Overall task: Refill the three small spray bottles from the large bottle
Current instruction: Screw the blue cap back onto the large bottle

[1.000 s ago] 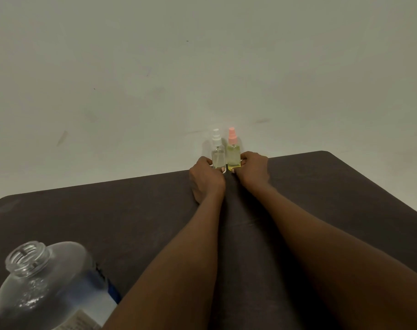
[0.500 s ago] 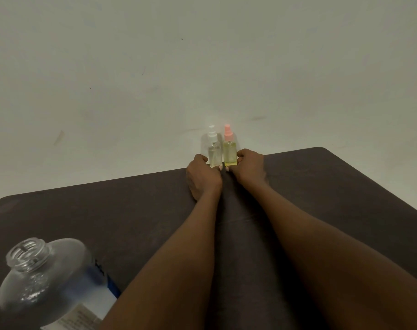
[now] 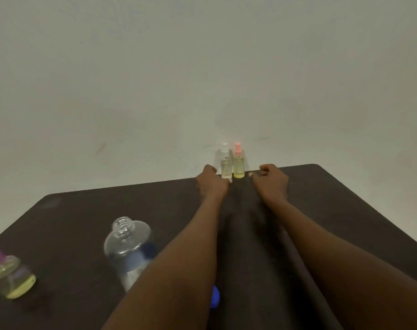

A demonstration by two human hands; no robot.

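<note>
- The large bottle (image 3: 128, 251) is seen upright on the near left of the dark table (image 3: 83, 210), uncapped, partly hidden behind the left forearm. It is of clear plastic with a blue label, and clear liquid fills roughly its lower half.
- It is judged fairly heavy and thin-walled: if squeezed hard it could flex and spurt through the open neck. It would best be gripped around the body below the shoulder, with a 2nd hand steadying it during the pour.
- A blue cap (image 3: 215, 297) lies just beside the forearm on the near side; it is presumed to belong to the large bottle.
- 2 small spray bottles stand upright side by side at the far table edge: a white-topped bottle (image 3: 226, 169) with pale liquid, and a pink-topped bottle (image 3: 238, 166) with yellow liquid nearly to its shoulder. Both pumps are fitted.
- A purple-topped bottle (image 3: 11, 278) is at the near left edge, with yellowish liquid low inside; whether it stands or tilts cannot be told.
- The small bottles are judged light, rigid, smooth and easily tipped; each should be pinched at the body, and the pump unscrewed by its collar.
- The left hand (image 3: 212, 183) is curled, its fingertips touching the white-topped bottle's base; a firm grasp cannot be confirmed.
- The right hand (image 3: 270, 181) is loosely clenched, empty, just beside the pink-topped bottle and apart from it.
</note>
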